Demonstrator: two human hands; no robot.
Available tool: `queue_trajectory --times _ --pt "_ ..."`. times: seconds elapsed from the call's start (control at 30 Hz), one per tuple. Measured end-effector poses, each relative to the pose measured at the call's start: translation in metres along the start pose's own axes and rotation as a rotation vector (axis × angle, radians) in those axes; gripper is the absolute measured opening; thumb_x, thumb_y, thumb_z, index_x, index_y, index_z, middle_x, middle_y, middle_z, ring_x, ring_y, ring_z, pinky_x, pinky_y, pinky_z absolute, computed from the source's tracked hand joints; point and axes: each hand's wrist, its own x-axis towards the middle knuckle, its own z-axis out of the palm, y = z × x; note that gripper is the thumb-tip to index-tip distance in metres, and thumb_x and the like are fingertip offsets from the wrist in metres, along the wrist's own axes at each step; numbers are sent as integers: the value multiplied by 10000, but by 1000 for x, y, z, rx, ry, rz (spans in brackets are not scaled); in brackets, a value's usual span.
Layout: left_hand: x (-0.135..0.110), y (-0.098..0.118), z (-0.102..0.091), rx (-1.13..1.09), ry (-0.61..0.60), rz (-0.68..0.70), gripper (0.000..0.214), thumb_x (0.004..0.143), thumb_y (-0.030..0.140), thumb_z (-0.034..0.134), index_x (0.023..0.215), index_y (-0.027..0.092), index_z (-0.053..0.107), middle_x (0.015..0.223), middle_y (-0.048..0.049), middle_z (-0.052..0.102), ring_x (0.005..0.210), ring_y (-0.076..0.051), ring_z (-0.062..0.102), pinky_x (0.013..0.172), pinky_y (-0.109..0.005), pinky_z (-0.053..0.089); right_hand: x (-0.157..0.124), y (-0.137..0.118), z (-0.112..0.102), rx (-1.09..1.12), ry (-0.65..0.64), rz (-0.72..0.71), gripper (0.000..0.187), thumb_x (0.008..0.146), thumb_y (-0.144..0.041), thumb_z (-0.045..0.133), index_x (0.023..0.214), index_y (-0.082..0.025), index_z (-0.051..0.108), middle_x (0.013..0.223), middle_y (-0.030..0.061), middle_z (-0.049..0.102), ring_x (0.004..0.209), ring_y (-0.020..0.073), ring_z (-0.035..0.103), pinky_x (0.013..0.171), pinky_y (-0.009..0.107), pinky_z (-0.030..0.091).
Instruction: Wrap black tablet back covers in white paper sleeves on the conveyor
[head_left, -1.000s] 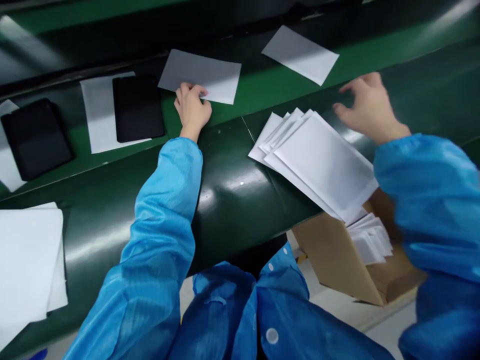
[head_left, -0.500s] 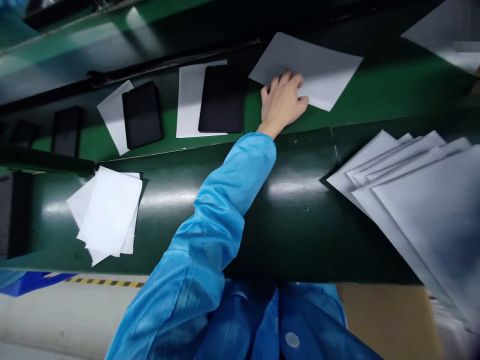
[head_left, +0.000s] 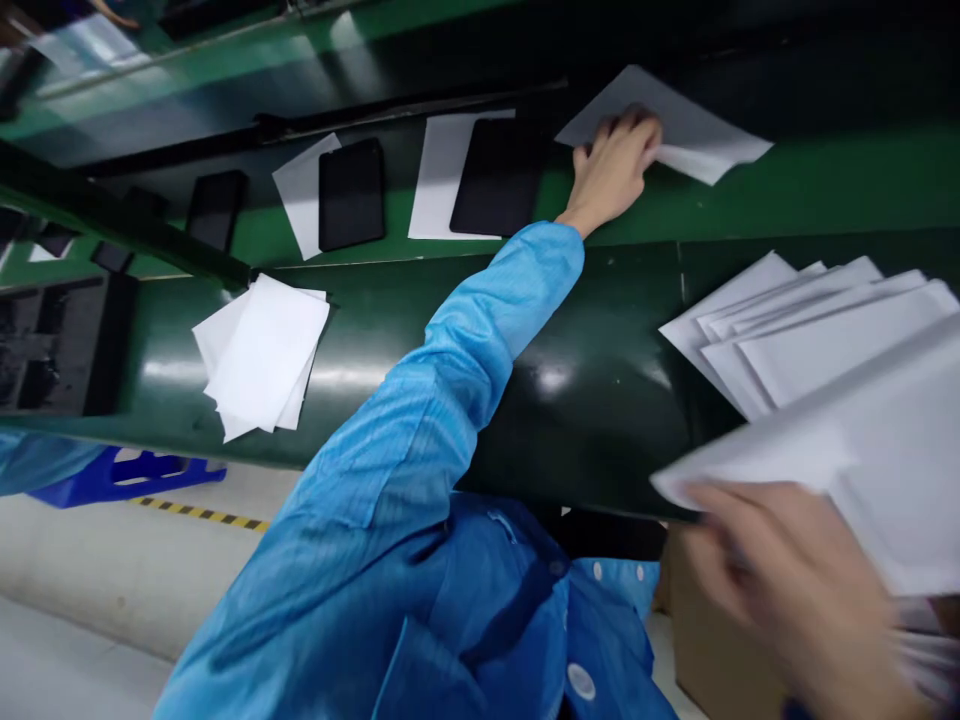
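"White sheet (head_left: 705, 125), the far one: where does it lie?" asks the first observer.

"Flat on the green belt (head_left: 825, 190), beyond the dark desk (head_left: 585, 400)," says the second. "The person's left hand (head_left: 613, 165) is stretched out onto its near left part."

"And the fingers (head_left: 637, 130)?"

"Bent and close together, pressed down on the paper. Whether they nip an edge cannot be told. The sheet's near edge looks a little rucked just beside them."

"Which way does the sheet run from that hand?"

"Its long axis follows the belt, slightly skewed, and most of it lies to the person's right of the fingers and a little farther away."

"Where is the right hand (head_left: 795, 590)?"

"Well apart, low and close to the body at the desk's near edge, and blurred. Its fingers look clamped on a held sheet (head_left: 877, 470), raised above a fanned stack (head_left: 780, 320) on the desk. So the left hand is the one on the far sheet."

"What else is on the belt?"

"To the left of the hand, a black tablet (head_left: 495, 178) and a second tablet (head_left: 351, 193), each on its own white paper. A loose pile (head_left: 262, 350) sits on the desk, nearer the person."
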Motion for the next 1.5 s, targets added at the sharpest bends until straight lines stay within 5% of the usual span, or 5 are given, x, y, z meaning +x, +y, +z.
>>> queue_trajectory --times 0.2,0.37,0.7,1.1,1.5 --pt "-52 -12 -15 -46 433 244 976 1029 261 -217 1052 67 739 1089 -109 689 1070 -167 755 1009 -390 536 -21 -30 64 -60 66 -152 234 944 -18 532 1020 -203 653 814 54 646 773 244 584 717 372 498" --pt "-165 -45 -55 -391 524 324 535 1191 450 153 1223 181 614 1278 -140 653 1313 -228 689 1144 -496 520 -18 -23 91 -78 135 -141 218 971 -46 544 1055 -193 681 863 79 667 853 281 546 750 392 422" --pt "-413 -43 -128 -242 -61 190 232 1093 261 425 1222 224 614 1325 -154 705 1488 -312 552 1156 -510 472 22 -78 157 171 -51 -406 277 967 -113 558 1139 -153 771 1122 182 719 1073 357 563 860 449 428" --pt "-455 -38 -102 227 60 -135 316 967 152 574 1120 291 812 1129 -69 827 1237 -354 618 1034 -583 323 29 -101 154 593 33 -440 207 1069 -157 528 1081 -213 726 972 89 714 928 245 665 850 403 549" --pt "-489 -214 -272 297 443 -509 268 846 129 522 958 214 750 1092 -83 816 1159 -279 682 1093 -454 532 287 36 140 258 50 176 231 900 -313 767 841 -136 632 1298 176 645 1307 341 603 997 469 496"
